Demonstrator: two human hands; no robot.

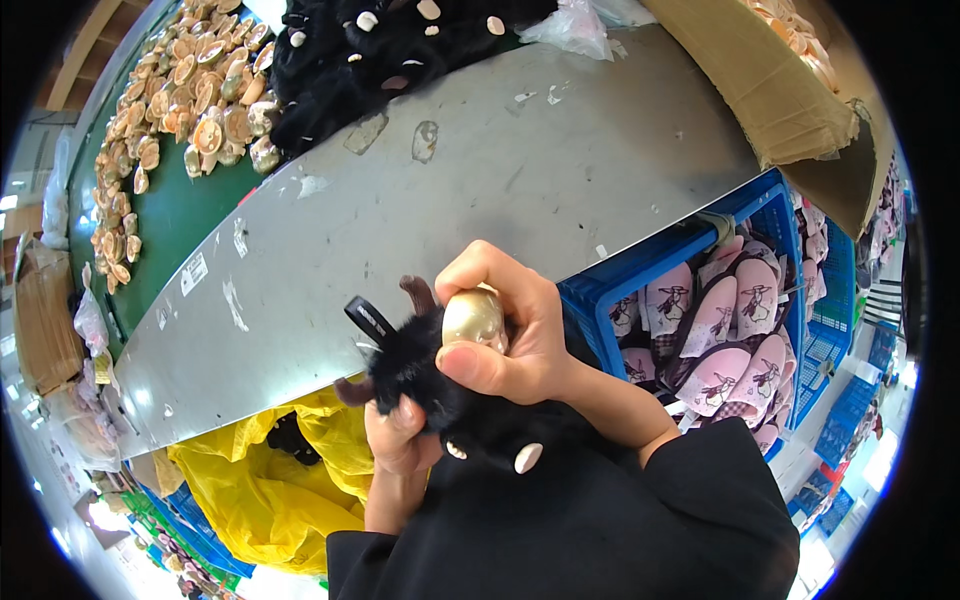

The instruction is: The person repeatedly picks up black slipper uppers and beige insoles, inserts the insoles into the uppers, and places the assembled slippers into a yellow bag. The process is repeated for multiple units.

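My left hand [400, 440] is closed on a black furry plush toy [415, 350] in front of my body. The plush has small brown horn-like or ear-like pieces, a dark hanging loop and pale oval patches on its lower part. In my right hand [525, 340], a shiny gold rounded shell piece [472, 320] is gripped between thumb and fingers. Its left edge lies against the plush fur; whether it is fixed there I cannot tell. My fingers hide part of both things.
A grey metal table [480, 160] spans the front. Beyond lie a pile of black plush [400, 50] and many gold-and-tan shells [205, 95] on a green surface. A cardboard box [770, 90] stands far right, a blue crate [620, 290] of pink slippers nearer. A yellow bag [270, 490] hangs lower left.
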